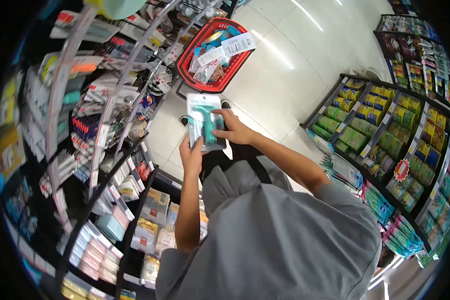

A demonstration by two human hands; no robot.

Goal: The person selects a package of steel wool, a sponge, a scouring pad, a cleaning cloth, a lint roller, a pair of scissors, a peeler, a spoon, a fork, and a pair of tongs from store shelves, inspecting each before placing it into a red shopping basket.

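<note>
In front of my body I hold a clear-fronted package [195, 104] with a teal, handle-like item inside, whose kind I cannot make out. My left hand [190, 156] is closed on its lower left edge. Fingers of my right hand [235, 128] grip the package from the right side, lying partly over its front. Just beyond it, a red shopping basket [228, 86] stands on the floor, filled with several packaged goods and white cards.
To my left, tall shelves [130, 50] are hung with many packaged goods, and lower shelves [152, 200] hold boxes and packs. A rack of yellow and green rolled packs [377, 115] stands at the right. Pale floor tiles [285, 65] run between them.
</note>
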